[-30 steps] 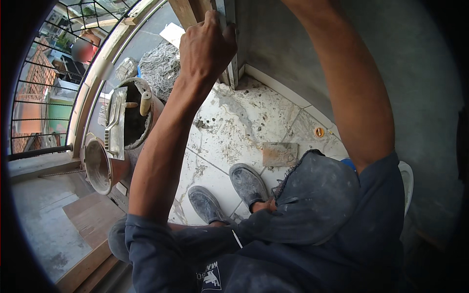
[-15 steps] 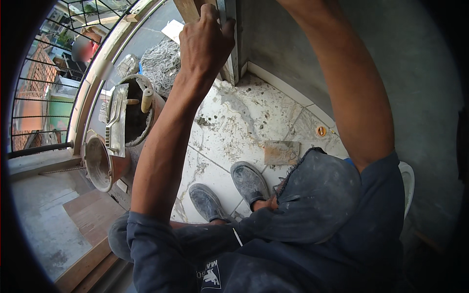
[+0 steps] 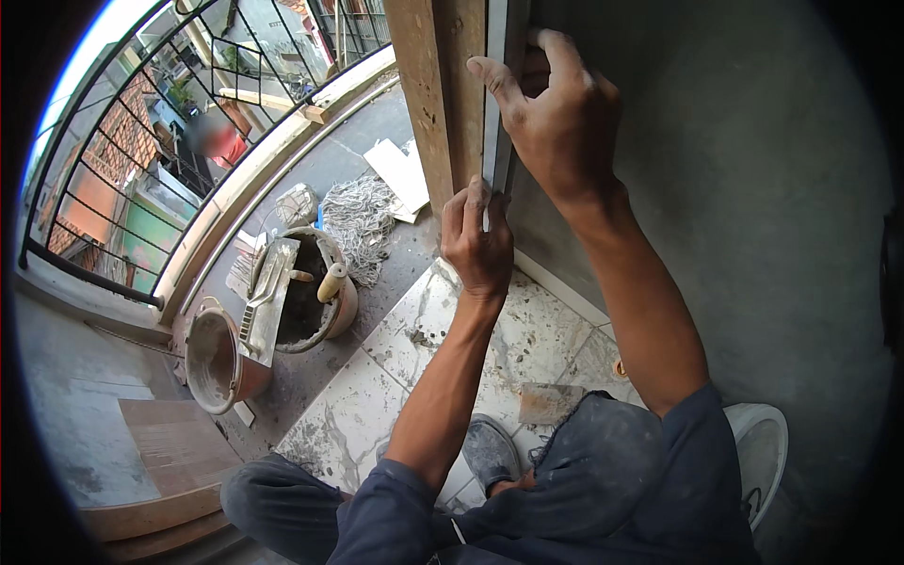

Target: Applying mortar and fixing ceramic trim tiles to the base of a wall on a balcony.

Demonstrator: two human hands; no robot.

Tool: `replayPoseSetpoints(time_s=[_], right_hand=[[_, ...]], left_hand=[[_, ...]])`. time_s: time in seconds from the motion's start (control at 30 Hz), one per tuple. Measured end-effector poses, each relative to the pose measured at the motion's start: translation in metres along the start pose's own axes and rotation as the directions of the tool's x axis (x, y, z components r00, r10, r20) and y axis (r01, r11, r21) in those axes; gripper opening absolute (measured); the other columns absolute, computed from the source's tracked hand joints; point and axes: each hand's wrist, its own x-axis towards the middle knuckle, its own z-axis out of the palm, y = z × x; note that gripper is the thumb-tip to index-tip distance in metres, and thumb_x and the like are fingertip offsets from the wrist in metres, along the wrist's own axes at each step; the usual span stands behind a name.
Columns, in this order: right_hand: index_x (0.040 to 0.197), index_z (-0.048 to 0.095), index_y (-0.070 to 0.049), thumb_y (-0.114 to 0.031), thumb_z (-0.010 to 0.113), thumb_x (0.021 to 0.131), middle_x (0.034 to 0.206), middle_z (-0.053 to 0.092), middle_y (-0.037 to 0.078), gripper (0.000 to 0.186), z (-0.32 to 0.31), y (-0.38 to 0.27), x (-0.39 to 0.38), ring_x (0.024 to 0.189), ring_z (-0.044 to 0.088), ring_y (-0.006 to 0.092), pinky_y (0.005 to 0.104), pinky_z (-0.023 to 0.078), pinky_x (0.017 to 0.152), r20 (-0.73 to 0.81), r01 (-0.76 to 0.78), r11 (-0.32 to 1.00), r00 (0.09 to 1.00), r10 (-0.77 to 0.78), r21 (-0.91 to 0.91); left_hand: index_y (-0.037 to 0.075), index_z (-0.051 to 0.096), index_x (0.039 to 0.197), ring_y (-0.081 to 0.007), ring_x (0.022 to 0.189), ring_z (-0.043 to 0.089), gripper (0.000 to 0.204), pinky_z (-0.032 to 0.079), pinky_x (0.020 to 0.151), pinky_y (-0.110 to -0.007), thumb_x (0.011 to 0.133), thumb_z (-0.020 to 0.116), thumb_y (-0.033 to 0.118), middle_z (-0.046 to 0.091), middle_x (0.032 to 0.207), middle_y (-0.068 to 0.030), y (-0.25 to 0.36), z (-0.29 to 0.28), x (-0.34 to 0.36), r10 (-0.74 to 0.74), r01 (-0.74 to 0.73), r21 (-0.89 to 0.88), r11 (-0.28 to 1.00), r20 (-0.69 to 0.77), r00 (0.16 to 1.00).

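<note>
A long grey metal bar (image 3: 493, 141) stands upright along the edge of a brown wooden post (image 3: 426, 104), beside the grey wall. My left hand (image 3: 476, 240) is closed around the bar's lower part, its fingers on the post side. Higher up, my right hand (image 3: 570, 122) grips the same bar, thumb across its left side and bent index finger on its right. The right hand's other fingers are partly hidden behind it.
Left on the floor stand a bucket of grey mortar (image 3: 347, 306) with a notched trowel (image 3: 273, 297) across it and a second, tilted bucket (image 3: 250, 381). Behind lies a heap of tangled netting (image 3: 358, 221). A black railing (image 3: 104, 212) borders the far left; a person in red is beyond it.
My view has tilted up and shifted left, showing more bar and post. My right hand has come into view on the bar. My left hand now appears lower, below the right.
</note>
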Motion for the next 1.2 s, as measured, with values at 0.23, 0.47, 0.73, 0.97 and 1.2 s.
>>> replayPoseSetpoints(time_s=[0.23, 0.47, 0.73, 0.97, 1.2], right_hand=[[0.095, 0.064, 0.000, -0.024, 0.083, 0.078, 0.074, 0.071, 0.010, 0.034, -0.003, 0.000, 0.001, 0.064, 0.071, 0.0203, 0.0299, 0.055, 0.058, -0.017, 0.022, 1.000, 1.000, -0.021, 0.009], [0.096, 0.064, -0.001, -0.022, 0.080, 0.081, 0.072, 0.070, 0.008, 0.031, -0.001, -0.001, -0.003, 0.063, 0.070, 0.0185, 0.0294, 0.055, 0.055, 0.001, -0.012, 1.000, 1.000, 0.012, 0.015], [0.098, 0.065, 0.000, -0.020, 0.080, 0.081, 0.073, 0.070, 0.009, 0.031, 0.001, 0.003, -0.003, 0.063, 0.070, 0.0186, 0.0283, 0.055, 0.055, -0.027, -0.007, 0.999, 1.000, 0.008, 0.040], [0.099, 0.065, 0.001, -0.019, 0.081, 0.080, 0.074, 0.070, 0.010, 0.031, 0.000, 0.002, -0.003, 0.064, 0.070, 0.0200, 0.0298, 0.056, 0.056, -0.028, -0.001, 0.999, 1.000, 0.002, 0.037], [0.098, 0.065, 0.001, -0.019, 0.080, 0.081, 0.074, 0.070, 0.009, 0.030, -0.001, 0.000, -0.002, 0.064, 0.070, 0.0195, 0.0294, 0.055, 0.056, -0.021, -0.010, 0.998, 1.000, 0.011, 0.056]], left_hand=[[0.006, 0.071, 0.113, -0.0216, 0.079, 0.066, 0.036, 0.054, 0.070, -0.033, 0.078, 0.075, -0.003, 0.068, 0.089, -0.0103, 0.011, 0.005, -0.009, -0.049, 0.051, 0.023, 0.998, -0.076, 0.996], [0.006, 0.070, 0.116, -0.0239, 0.081, 0.064, 0.039, 0.053, 0.072, -0.034, 0.079, 0.074, -0.003, 0.067, 0.092, -0.0111, 0.008, 0.002, -0.013, -0.056, 0.056, -0.002, 0.998, -0.046, 0.997], [0.006, 0.071, 0.114, -0.0236, 0.077, 0.063, 0.038, 0.052, 0.071, -0.034, 0.077, 0.075, -0.003, 0.068, 0.087, -0.0104, 0.008, 0.001, -0.011, -0.036, 0.037, 0.008, 0.999, -0.028, 0.999], [0.006, 0.072, 0.113, -0.0224, 0.075, 0.063, 0.038, 0.052, 0.070, -0.033, 0.076, 0.076, -0.002, 0.068, 0.085, -0.0092, 0.008, -0.001, -0.010, -0.049, 0.049, -0.002, 0.999, -0.034, 0.998], [0.006, 0.072, 0.112, -0.0219, 0.075, 0.064, 0.037, 0.052, 0.070, -0.032, 0.076, 0.077, -0.002, 0.068, 0.085, -0.0093, 0.009, -0.001, -0.011, -0.081, 0.081, -0.002, 0.997, -0.026, 0.996]])
